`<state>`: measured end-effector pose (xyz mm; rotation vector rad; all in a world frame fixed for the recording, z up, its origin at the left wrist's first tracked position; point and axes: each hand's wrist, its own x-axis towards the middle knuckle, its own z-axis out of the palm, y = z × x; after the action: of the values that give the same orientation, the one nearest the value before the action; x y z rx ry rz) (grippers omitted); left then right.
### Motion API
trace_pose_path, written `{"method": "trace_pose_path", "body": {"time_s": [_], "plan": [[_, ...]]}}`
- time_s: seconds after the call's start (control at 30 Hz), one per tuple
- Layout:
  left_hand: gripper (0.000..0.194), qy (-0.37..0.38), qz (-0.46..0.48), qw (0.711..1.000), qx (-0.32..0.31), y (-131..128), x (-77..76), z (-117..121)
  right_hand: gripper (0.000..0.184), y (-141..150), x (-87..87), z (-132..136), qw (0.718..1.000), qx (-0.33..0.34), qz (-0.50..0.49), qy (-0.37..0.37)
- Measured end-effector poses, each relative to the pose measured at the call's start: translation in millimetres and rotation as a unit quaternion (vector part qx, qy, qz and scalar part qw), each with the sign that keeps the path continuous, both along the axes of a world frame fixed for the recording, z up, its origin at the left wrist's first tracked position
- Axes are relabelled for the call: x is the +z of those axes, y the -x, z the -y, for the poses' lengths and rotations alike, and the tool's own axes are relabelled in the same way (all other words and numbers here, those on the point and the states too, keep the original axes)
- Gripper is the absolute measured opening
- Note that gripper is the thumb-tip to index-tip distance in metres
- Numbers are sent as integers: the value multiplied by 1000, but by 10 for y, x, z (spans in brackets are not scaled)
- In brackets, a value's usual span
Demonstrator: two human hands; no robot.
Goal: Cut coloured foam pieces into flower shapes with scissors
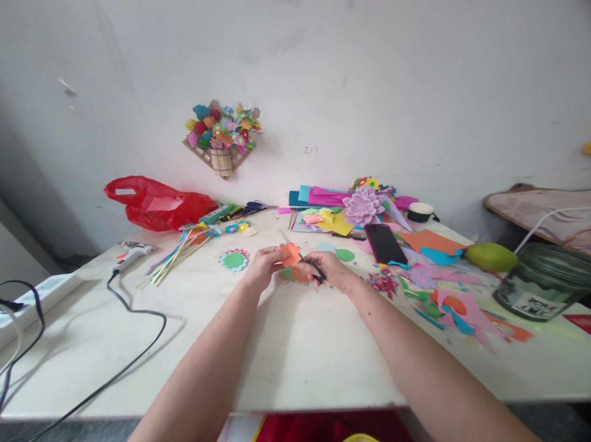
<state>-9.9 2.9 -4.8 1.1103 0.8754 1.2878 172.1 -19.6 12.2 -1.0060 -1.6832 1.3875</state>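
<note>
An orange flower-shaped cutout (pixel 289 254) is pinched in my left hand (pixel 264 266), held a little above the table. My right hand (pixel 331 268) is closed around the dark handles of a pair of scissors (pixel 317 271). The scissor blades reach up to the left, against or close beside the orange piece; I cannot tell whether they are cutting it. Below the hands lie green and orange cutouts (pixel 297 274), partly covered. To the left is a round layered flower piece (pixel 234 260) with a green centre.
A glue gun (pixel 134 256) with a black cord and a power strip (pixel 34 305) are at left. A red plastic bag (pixel 161 205) lies behind. Coloured scraps (pixel 463 311), a phone (pixel 385 244), a green fruit (pixel 491 257) and a glass jar (pixel 547 283) occupy the right.
</note>
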Motion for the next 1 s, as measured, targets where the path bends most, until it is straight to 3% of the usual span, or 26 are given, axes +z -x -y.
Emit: {"method": "trace_pose_path", "body": {"time_s": [1.0], "plan": [[16,12,-5,1000,15,41,16,-2,19,28,-23,-40,1000,-10,-4,2]]}}
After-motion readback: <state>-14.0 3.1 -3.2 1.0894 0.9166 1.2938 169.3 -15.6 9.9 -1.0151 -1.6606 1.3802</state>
